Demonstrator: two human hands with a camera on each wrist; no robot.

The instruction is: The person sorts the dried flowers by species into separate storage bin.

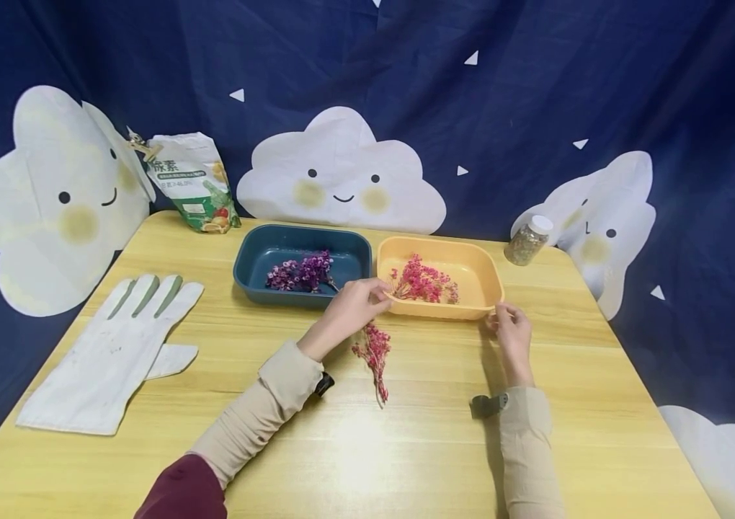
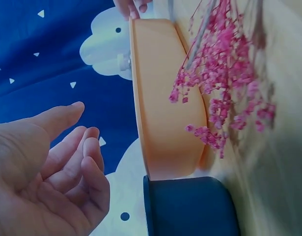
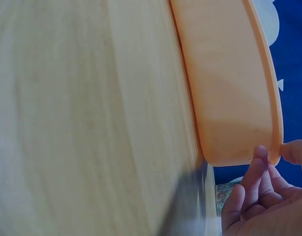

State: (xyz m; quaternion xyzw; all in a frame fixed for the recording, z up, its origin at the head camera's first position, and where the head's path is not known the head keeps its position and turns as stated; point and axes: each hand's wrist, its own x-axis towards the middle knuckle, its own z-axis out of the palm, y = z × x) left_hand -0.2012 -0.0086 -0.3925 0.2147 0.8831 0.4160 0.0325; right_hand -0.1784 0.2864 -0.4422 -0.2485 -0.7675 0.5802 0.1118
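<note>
My left hand (image 1: 357, 306) hovers over the near left corner of the yellow plastic tray (image 1: 435, 311). In the left wrist view its thumb stands apart from the loosely bent fingers (image 2: 94, 172), with nothing between them. At the tray's near right corner, my right hand (image 1: 513, 331) pinches the rim between thumb and fingers, as the right wrist view shows. Inside the tray lies a bunch of pink dried flowers (image 1: 429, 281). Another pink sprig (image 1: 375, 353) lies on the table below my left hand. The dark blue tray (image 1: 251, 288) beside it holds purple dried flowers (image 1: 303, 272).
A white work glove (image 1: 95, 360) with green-striped fingers lies on the wooden table (image 1: 432, 461) at the left. The back left holds a white and green fertilizer bag (image 1: 189, 184) with a clip. A white-capped jar (image 1: 528, 241) stands at the back right, before a blue curtain.
</note>
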